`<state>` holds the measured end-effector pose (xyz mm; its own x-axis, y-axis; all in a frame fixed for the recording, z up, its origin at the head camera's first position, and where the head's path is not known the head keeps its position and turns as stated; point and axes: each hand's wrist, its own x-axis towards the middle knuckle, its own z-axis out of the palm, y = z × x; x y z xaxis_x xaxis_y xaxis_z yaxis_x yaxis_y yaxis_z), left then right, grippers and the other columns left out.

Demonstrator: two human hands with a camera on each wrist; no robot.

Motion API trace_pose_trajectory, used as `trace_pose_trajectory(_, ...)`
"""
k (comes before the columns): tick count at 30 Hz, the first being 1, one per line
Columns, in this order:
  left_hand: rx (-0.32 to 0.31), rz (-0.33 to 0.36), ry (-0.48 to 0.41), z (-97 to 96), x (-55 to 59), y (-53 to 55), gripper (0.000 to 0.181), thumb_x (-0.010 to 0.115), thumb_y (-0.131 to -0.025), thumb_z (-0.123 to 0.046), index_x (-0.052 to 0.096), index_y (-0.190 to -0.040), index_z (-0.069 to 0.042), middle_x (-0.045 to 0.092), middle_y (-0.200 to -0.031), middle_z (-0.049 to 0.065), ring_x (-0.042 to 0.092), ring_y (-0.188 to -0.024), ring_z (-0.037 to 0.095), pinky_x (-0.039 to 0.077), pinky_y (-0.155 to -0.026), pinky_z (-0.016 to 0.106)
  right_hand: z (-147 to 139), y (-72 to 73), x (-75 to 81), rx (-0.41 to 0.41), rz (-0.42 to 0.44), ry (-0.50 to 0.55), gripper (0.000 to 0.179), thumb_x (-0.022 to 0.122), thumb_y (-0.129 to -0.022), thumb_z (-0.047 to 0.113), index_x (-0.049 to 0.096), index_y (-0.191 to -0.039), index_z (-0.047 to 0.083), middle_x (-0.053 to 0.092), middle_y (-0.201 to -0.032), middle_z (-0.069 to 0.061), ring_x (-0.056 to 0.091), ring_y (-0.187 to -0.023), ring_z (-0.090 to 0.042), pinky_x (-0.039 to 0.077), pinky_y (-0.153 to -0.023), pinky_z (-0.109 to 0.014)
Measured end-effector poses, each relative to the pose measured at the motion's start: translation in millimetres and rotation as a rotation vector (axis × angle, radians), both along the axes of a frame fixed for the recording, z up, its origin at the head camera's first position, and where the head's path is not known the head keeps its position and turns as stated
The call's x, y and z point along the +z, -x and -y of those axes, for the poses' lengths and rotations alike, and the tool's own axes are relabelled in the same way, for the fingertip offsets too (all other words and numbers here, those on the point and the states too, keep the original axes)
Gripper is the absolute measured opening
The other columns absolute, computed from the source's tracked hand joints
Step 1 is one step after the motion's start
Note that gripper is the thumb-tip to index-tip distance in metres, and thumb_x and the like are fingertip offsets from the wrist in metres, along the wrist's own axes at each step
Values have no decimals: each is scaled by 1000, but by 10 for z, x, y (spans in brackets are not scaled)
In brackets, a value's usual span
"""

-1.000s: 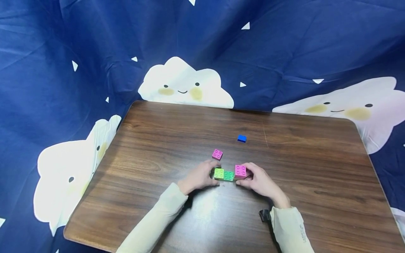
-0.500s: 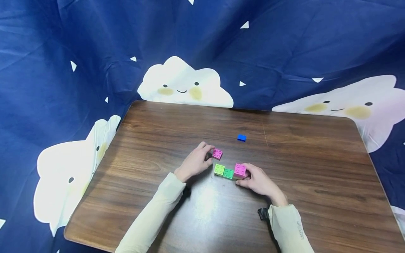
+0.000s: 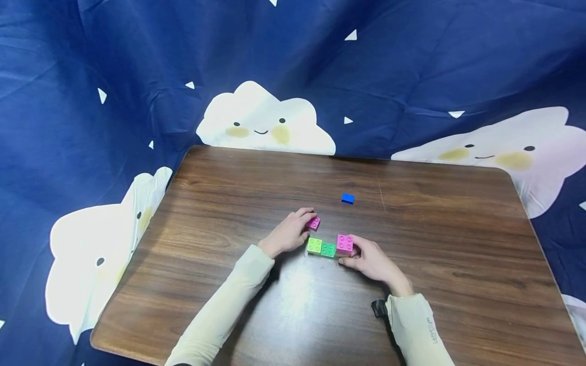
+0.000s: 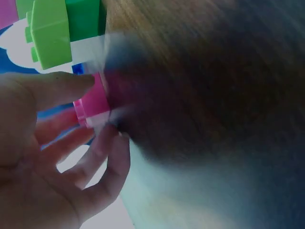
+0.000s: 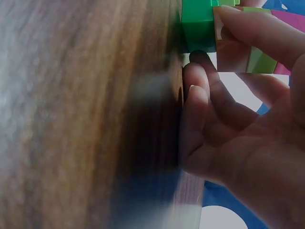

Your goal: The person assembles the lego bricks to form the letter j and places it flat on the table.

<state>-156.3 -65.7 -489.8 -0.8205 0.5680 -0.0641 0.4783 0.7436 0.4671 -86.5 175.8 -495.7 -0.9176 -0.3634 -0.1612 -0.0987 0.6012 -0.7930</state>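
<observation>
My left hand (image 3: 288,233) pinches a loose pink toy brick (image 3: 314,223) on the table; in the left wrist view the thumb lies across the brick and other fingers show behind it. Just nearer to me stands a joined build: a lime brick (image 3: 314,245) at its left, a green brick (image 3: 327,249) in the middle, a taller stack topped by a pink brick (image 3: 345,243) at its right. My right hand (image 3: 373,259) grips that stack. In the right wrist view an orange-brown brick (image 5: 232,55) and a light green brick (image 5: 261,61) sit in the stack, partly hidden by the thumb.
A small blue brick (image 3: 348,199) lies farther back on the brown wooden table (image 3: 229,193). A dark blue curtain (image 3: 366,66) with white clouds hangs behind the table. A black strap piece (image 3: 379,308) is at the right wrist.
My left hand has let go of the build's left end, moved away from me, and taken hold of the loose pink brick. The right hand has kept its grip on the stack.
</observation>
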Motion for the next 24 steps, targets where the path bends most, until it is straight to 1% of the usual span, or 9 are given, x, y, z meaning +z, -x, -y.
trace_pose_trajectory(3,52,-13,13,3,0,3,49,68,-86,-11,54,-133,-5,48,-143,11,53,-122,33,42,-105,40,-6,1,3,-6,16,-4,28,75,-81,17,61,-104,12,53,-78,1,46,-69,-14,39,-61,-24)
trace_pose_trajectory(7,115,-54,43,13,-16,-2,41,73,-82,-13,61,-121,-7,59,-124,7,57,-110,28,48,-95,37,-6,-1,-1,-12,31,-8,28,75,-81,17,61,-105,12,53,-79,1,46,-70,-14,39,-61,-24)
trace_pose_trajectory(9,123,-74,48,21,-28,-6,37,74,-80,-11,63,-115,-7,61,-114,6,57,-102,26,50,-88,36,-5,-2,-3,-15,34,-10,30,75,-81,18,61,-107,11,53,-79,1,47,-70,-14,40,-61,-24)
trace_pose_trajectory(13,128,-92,51,41,-43,-8,32,74,-79,-9,64,-110,-6,61,-106,6,56,-96,25,50,-82,36,2,-11,-3,-19,33,-11,34,75,-81,18,61,-111,10,54,-80,1,47,-70,-13,40,-62,-24)
trace_pose_trajectory(16,137,-74,51,53,-50,1,33,74,-79,-10,64,-110,-7,61,-105,5,57,-96,24,50,-81,36,5,-16,-1,-22,31,-10,34,75,-81,18,61,-111,10,54,-79,1,47,-69,-13,40,-61,-24)
trace_pose_trajectory(20,170,-30,49,65,-45,6,34,75,-81,-15,64,-113,-9,62,-105,3,56,-98,22,50,-83,35,5,-14,-7,-24,23,-7,29,75,-81,18,61,-105,11,54,-78,1,47,-68,-13,40,-61,-23)
trace_pose_trajectory(24,197,-14,46,69,-26,2,36,75,-81,-20,64,-114,-11,61,-105,3,56,-100,21,49,-84,36,1,-11,-12,-21,11,-2,25,75,-80,18,61,-100,11,53,-76,1,46,-67,-12,40,-60,-23)
